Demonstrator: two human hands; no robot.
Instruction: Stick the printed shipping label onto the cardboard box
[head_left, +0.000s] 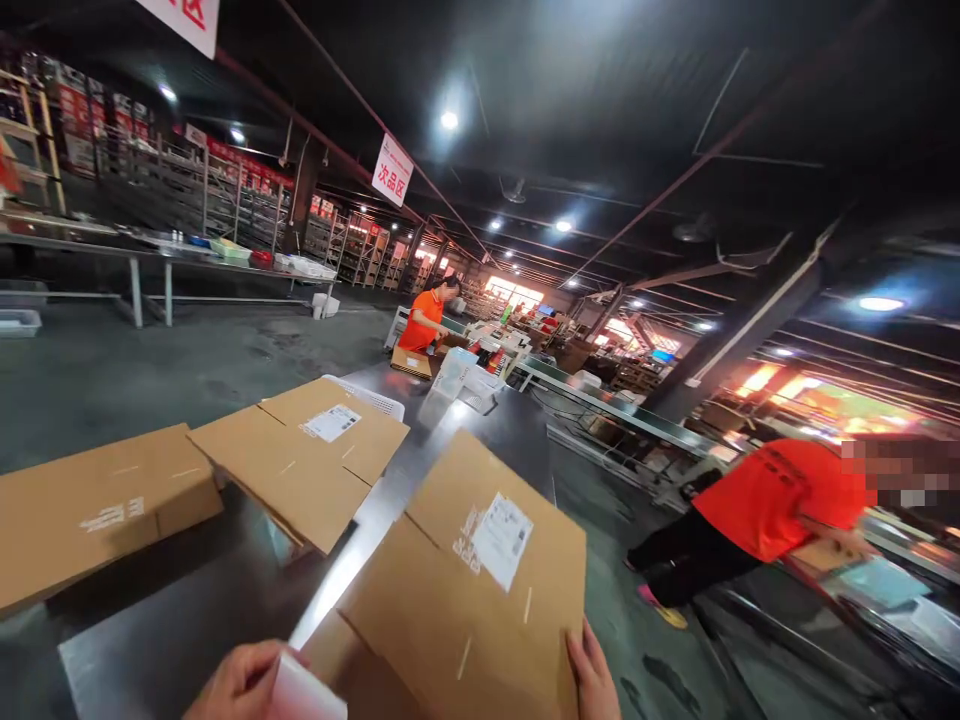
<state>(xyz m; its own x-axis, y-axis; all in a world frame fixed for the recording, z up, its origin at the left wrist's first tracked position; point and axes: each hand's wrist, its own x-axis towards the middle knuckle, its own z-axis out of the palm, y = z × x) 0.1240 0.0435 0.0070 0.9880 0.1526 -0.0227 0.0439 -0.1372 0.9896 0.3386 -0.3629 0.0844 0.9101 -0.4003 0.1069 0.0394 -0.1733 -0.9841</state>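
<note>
A flattened brown cardboard box [465,590] with a white shipping label [501,540] lies on the steel table [187,620] right in front of me. My right hand [594,675] rests flat on its near right corner. At the bottom edge, my left hand [244,683] grips a small white paper [304,692] beside the box's near left corner.
Two more flattened boxes lie to the left, one labelled [304,460], one plain [90,510]. White baskets [457,380] stand farther along the table. A person in orange [424,320] works at its far end. Another person in orange [765,505] bends over a conveyor [615,405] on the right.
</note>
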